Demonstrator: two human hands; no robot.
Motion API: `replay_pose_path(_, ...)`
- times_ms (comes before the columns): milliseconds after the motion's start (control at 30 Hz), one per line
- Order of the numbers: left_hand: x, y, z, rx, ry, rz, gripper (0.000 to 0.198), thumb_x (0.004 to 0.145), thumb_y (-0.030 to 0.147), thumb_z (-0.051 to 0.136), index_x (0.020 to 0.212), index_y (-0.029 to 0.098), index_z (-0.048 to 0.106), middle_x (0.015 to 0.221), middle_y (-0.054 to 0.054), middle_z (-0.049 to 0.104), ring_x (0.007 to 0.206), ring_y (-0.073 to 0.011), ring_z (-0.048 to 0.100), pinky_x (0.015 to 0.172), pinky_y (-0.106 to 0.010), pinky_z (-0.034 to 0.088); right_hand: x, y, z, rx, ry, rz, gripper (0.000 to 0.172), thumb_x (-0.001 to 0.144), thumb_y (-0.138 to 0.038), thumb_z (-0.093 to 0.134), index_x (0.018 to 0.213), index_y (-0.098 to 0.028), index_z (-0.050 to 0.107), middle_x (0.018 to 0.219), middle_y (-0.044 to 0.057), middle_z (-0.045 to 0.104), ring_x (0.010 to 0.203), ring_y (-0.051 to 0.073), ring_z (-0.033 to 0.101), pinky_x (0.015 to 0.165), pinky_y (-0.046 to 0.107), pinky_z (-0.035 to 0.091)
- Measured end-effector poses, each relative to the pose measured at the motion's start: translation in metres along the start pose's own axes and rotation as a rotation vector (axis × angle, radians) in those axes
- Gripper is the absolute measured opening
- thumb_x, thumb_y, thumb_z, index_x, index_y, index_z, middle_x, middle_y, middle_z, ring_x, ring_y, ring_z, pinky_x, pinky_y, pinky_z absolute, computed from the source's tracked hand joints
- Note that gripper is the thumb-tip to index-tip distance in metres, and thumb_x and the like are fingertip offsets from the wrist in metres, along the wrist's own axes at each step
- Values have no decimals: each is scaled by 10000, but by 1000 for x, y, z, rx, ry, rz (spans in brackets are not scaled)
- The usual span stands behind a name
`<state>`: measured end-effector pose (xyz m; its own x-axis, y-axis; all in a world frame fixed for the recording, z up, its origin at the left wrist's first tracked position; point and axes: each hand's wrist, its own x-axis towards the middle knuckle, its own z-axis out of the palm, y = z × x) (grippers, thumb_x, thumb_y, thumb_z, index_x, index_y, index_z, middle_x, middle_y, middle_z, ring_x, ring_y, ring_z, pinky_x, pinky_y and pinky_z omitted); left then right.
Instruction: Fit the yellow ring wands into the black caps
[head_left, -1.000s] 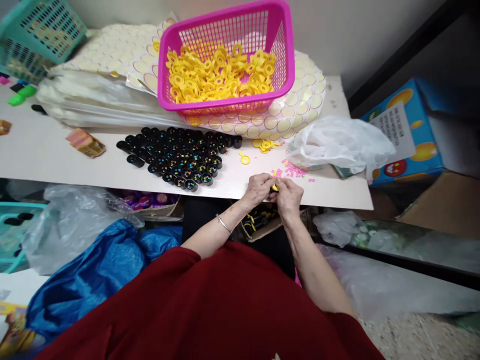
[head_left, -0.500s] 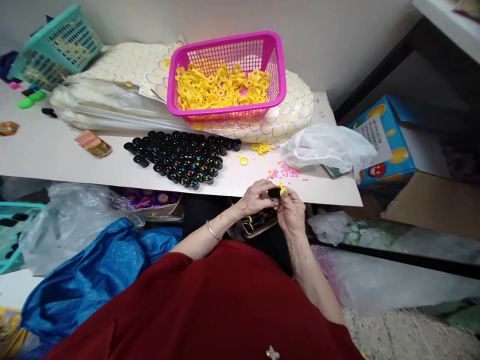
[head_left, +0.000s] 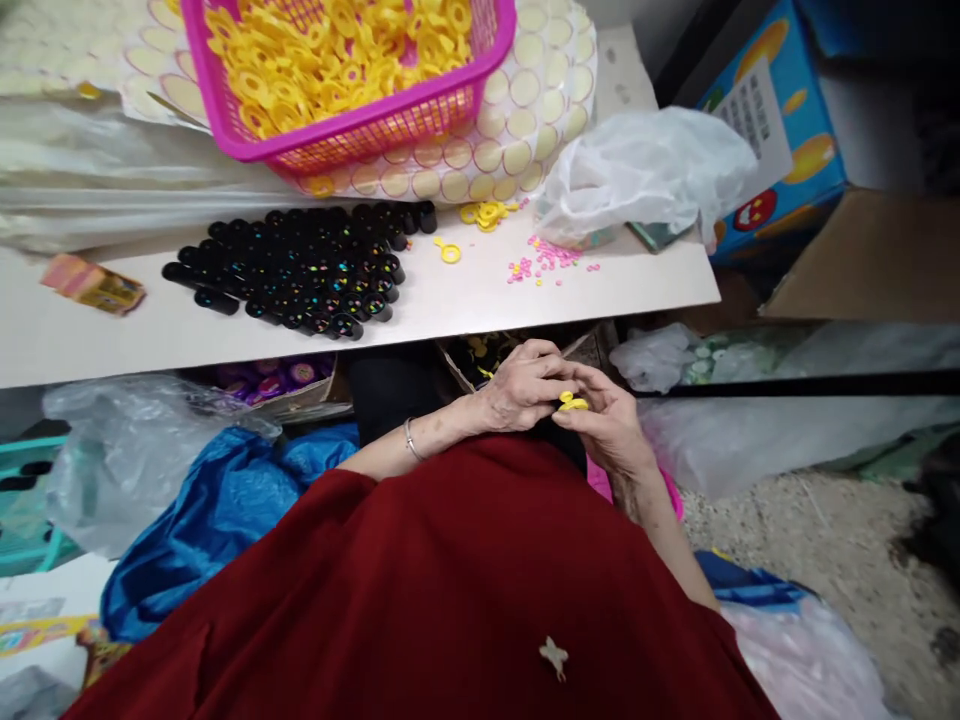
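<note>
My left hand (head_left: pixel 521 385) and my right hand (head_left: pixel 611 425) meet in my lap, below the white table's edge (head_left: pixel 525 315). Between their pinched fingers sits a small yellow plastic ring piece (head_left: pixel 571 402); my left fingers curl around something dark that I cannot make out. On the table, a cluster of several black tubes (head_left: pixel 300 270) with coloured dots lies on its side. Behind them a pink basket (head_left: pixel 352 135) holds many yellow ring pieces (head_left: pixel 330 50). A few loose yellow rings (head_left: pixel 484 212) and small pink beads (head_left: pixel 544 260) lie near the table's right part.
A crumpled white plastic bag (head_left: pixel 645 170) rests at the table's right end, beside a blue printed box (head_left: pixel 780 130). Sheets of round stickers (head_left: pixel 517 110) lie under the basket. A small orange packet (head_left: pixel 94 285) lies left. Blue bag (head_left: pixel 202 510) and clear bags crowd the floor.
Both hands dropped from the table edge down into my lap, still pinching the yellow piece. The view tilted downward, so the table and basket slid up the frame.
</note>
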<state>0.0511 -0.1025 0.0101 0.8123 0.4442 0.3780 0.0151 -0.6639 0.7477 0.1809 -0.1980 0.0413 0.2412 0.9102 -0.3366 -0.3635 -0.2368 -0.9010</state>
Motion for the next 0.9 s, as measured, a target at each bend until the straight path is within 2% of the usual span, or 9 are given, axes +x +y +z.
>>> replay_pose_path(100, -4, 7, 1, -41, -72, 17, 276, 823, 422, 521, 900, 240, 713, 949, -98, 655, 1061, -266, 454, 960, -439, 347, -11, -5, -6, -18, -129, 99, 599, 475, -156, 842, 1049, -213, 683, 1044, 38, 701, 903, 175, 650, 770, 290, 543)
replay_pose_path(167, -5, 10, 0, -68, -118, 18, 270, 814, 428, 536, 888, 242, 718, 950, -98, 658, 1076, -271, 445, 961, -438, 343, -15, -4, -10, -37, -143, 125, 595, 473, -152, 839, 1046, -202, 689, 1018, 35, 706, 881, 171, 650, 753, 288, 549)
replay_pose_path(333, -9, 9, 0, -123, -175, 10, 233, 795, 424, 584, 863, 240, 711, 948, -83, 662, 1103, -260, 437, 966, -414, 347, -18, 14, -6, 11, -20, 120, 429, 482, -242, 833, 892, -185, 720, 753, -3, 683, 663, 131, 614, 613, 259, 538)
replay_pose_path(467, -14, 2, 2, -128, -153, 12, 186, 781, 381, 620, 861, 233, 700, 936, -69, 658, 1096, -251, 443, 964, -413, 341, -16, 31, 4, 142, 76, 90, 363, 470, -293, 836, 799, -196, 715, 697, -15, 648, 594, 111, 574, 566, 250, 524)
replay_pose_path(567, -15, 1, -1, -101, -203, -9, 164, 747, 331, 656, 866, 228, 704, 921, -58, 648, 1075, -245, 435, 954, -413, 345, -12, 39, 1, 182, 13, 135, 381, 476, -349, 847, 790, -191, 699, 699, -10, 643, 579, 110, 568, 576, 274, 542)
replay_pose_path(700, -11, 7, -7, -107, -289, -56, 175, 710, 249, 673, 879, 221, 710, 921, -53, 631, 1081, -242, 423, 926, -396, 369, -7, 48, -13, 183, -118, 207, 539, 424, -464, 858, 847, -178, 686, 694, 2, 649, 569, 135, 581, 584, 341, 573)
replay_pose_path(800, -6, 14, -5, -121, -333, -95, 157, 701, 226, 669, 850, 205, 712, 900, -58, 618, 1056, -239, 425, 912, -385, 382, -6, 51, -21, 201, -167, 235, 591, 390, -463, 866, 873, -178, 677, 726, 7, 668, 581, 144, 600, 614, 370, 586)
replay_pose_path(900, -3, 20, -2, -114, -350, -109, 94, 704, 227, 661, 782, 185, 694, 847, -54, 597, 1004, -223, 432, 884, -356, 388, -8, 50, -22, 210, -162, 243, 564, 389, -400, 865, 870, -183, 668, 710, 0, 669, 584, 159, 618, 615, 387, 592)
